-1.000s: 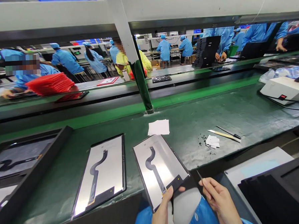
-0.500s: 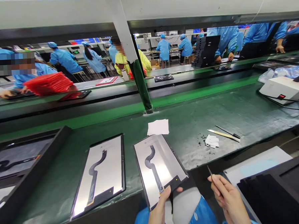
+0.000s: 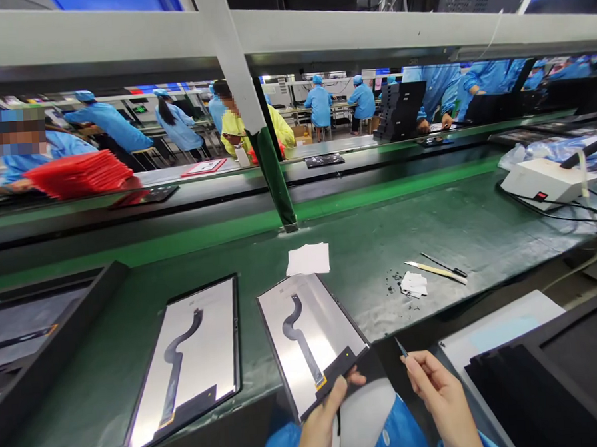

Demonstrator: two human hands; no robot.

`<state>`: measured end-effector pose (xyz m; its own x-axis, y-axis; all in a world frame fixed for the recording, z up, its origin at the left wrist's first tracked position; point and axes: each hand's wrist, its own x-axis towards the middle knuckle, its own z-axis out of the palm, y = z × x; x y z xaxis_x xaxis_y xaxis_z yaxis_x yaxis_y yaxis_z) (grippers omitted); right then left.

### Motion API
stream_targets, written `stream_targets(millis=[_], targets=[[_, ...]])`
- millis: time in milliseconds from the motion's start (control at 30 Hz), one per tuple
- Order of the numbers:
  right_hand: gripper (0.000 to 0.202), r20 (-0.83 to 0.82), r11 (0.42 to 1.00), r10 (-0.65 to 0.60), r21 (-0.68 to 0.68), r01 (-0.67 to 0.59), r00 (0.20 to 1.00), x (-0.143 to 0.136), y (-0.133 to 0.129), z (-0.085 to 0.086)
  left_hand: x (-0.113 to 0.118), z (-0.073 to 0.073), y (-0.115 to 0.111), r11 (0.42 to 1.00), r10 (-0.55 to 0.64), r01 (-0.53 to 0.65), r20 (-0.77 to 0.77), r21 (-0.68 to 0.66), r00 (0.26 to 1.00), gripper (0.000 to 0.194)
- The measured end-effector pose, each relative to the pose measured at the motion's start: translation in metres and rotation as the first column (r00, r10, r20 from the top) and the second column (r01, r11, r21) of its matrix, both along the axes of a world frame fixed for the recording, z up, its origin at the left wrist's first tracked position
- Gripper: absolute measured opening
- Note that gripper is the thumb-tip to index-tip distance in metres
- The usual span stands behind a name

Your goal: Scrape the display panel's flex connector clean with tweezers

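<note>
My left hand grips the lower edge of a tablet display panel, thumb on top and fingers beneath. The panel's silvery back faces up, with a dark curved flex cable along it and a black strip at the near end. Its far end reaches over the bench edge. To the right, apart from the panel, my right hand pinches slim pointed tweezers, mostly hidden by the fingers. A second display panel with a similar cable lies on the bench to the left.
White paper lies behind the held panel. Right of it are small white pieces, dark crumbs, a pale craft-knife-like tool and a thin black stick. A black tray stands left, a white device right. Co-workers sit beyond the post.
My right hand has moved slightly left with the tweezers, closer to the panel. The view has shifted a little, and my left hand still holds the panel.
</note>
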<state>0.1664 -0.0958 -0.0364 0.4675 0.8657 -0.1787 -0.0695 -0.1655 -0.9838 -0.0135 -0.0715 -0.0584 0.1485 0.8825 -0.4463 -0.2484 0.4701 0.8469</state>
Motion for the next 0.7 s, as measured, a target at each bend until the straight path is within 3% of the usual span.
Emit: stream_targets(millis=[100,167,267,367,433,533,700], targets=[[0.047,0.072,0.999,0.0,0.032,-0.002,0.997,-0.003,-0.001,-0.004,0.013,0.007,-0.005,0.976,-0.217,0.215,0.06,0.047,0.974,0.061],[0.044,0.104,0.998,0.017,0.052,-0.023,0.994,-0.004,-0.004,-0.008,0.023,0.019,-0.004,0.951,-0.278,0.275,0.005,0.139,0.961,0.053],[0.039,0.148,0.995,0.042,0.083,-0.054,0.988,-0.003,-0.008,-0.013,0.036,0.045,0.008,0.887,-0.115,0.22,-0.267,0.406,0.957,0.034],[0.035,0.187,0.984,0.123,0.104,-0.145,0.975,0.003,-0.012,-0.017,0.044,0.067,0.027,0.74,0.033,0.298,-0.475,0.603,0.879,0.018],[0.031,0.208,0.968,0.194,0.119,-0.222,0.959,0.007,-0.012,-0.02,0.046,0.073,0.039,0.645,-0.005,0.442,-0.575,0.623,0.818,0.004],[0.028,0.265,0.954,0.229,0.129,-0.27,0.937,0.011,-0.012,-0.023,0.047,0.074,0.049,0.549,-0.042,0.574,-0.666,0.607,0.745,0.015],[0.027,0.383,0.968,0.165,0.112,-0.223,0.909,0.009,-0.017,-0.03,0.044,0.075,0.055,0.42,0.19,0.588,-0.7,0.692,0.689,0.019]])
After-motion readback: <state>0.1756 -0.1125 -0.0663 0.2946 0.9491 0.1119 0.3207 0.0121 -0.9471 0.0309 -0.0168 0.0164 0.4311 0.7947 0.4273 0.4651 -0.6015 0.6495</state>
